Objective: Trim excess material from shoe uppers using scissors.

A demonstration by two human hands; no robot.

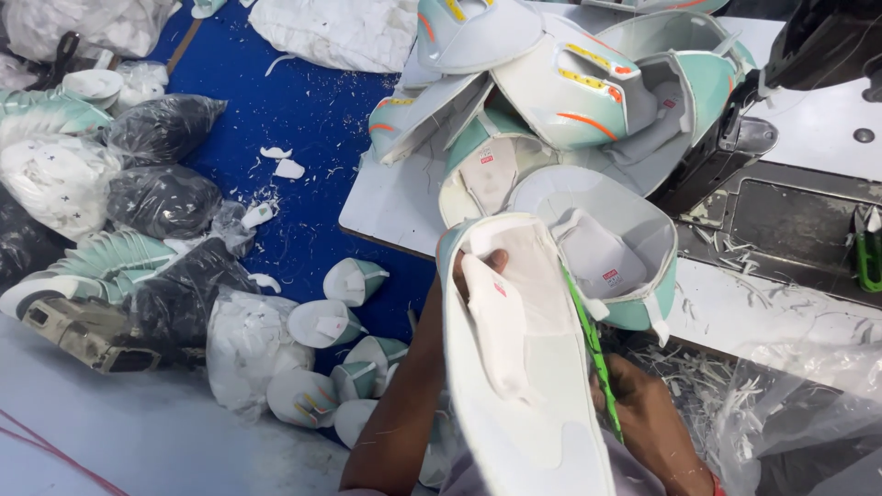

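While the left hand [478,271] grips the white shoe upper [524,367] at its far edge, the right hand [643,413] closes on green scissors [593,349] along its right edge, near the crowded table [395,207] edge.

Shoe upper [524,367] matt white fabric; bags [161,129] glossy plastic; floor [303,101] blue.

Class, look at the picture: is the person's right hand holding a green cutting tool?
Yes, the right hand grips a green cutting tool against the white shoe upper.
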